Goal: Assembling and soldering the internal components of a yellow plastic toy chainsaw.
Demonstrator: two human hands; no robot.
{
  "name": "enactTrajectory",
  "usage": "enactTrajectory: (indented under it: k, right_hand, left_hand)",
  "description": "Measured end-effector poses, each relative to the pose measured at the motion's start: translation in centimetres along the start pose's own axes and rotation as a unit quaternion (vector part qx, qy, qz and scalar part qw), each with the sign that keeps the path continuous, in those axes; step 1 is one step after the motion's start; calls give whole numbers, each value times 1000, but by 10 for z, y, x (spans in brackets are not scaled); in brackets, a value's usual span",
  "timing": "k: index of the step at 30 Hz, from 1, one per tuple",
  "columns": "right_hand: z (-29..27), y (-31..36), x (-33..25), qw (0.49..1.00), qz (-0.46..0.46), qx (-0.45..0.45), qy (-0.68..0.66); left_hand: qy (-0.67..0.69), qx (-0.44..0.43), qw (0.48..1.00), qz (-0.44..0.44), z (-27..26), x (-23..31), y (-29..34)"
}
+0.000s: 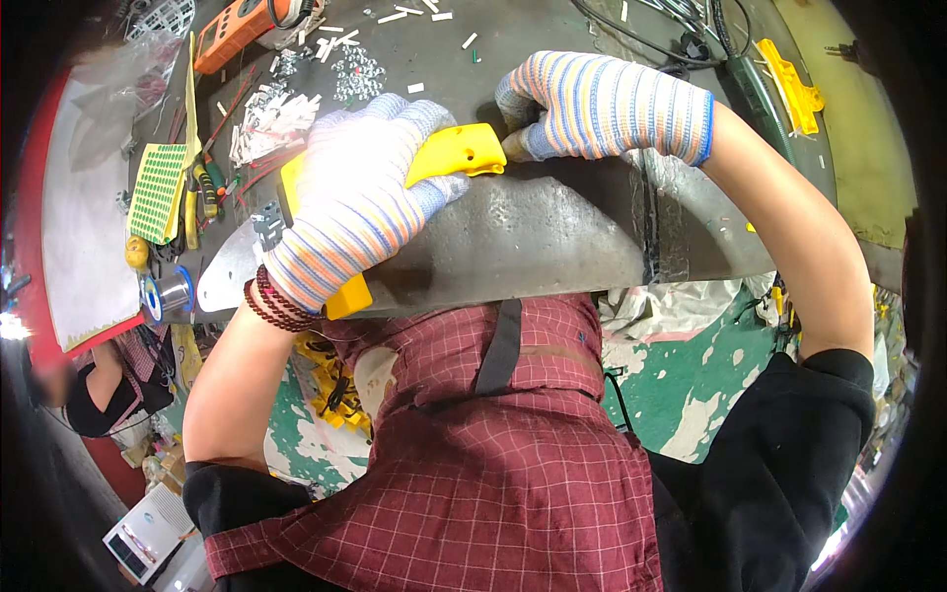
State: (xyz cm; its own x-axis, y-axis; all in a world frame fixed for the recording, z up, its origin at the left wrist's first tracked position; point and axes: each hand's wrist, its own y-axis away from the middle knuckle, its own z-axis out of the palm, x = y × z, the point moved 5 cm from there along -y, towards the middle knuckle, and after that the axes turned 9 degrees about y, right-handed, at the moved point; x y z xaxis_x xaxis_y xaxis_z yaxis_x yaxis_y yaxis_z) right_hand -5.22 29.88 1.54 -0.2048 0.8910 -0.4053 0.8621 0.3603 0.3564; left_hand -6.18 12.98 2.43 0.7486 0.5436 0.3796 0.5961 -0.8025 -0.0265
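Observation:
My left hand [360, 187], in a striped knit glove, is wrapped over a yellow plastic housing [456, 153] near the bench's front edge. One end with a small dark hole sticks out to the right, and more yellow shows under the wrist; the palm hides the middle. Beside that wrist is a small grey part [268, 225]. My right hand [612, 109], gloved alike, is closed with curled fingers, its thumb tip close to the housing's right end. What its fingers hold, if anything, is hidden.
On the metal bench [552, 227] lie loose white strips [271, 123], small screws [357, 74], an orange meter [229, 37], a green-dotted sticker sheet [158, 192], pliers [207, 189] and a wire spool [170, 293]. Another yellow housing [791, 89] and cables are at right. A person's arm [104, 380] shows far left.

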Motion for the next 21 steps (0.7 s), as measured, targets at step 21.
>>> enactTrajectory:
  k: [21]
  right_hand:
    - [33, -27, -56, 839, -30, 541, -42]
  left_hand:
    - [-253, -171, 951, -53, 12, 25, -6]
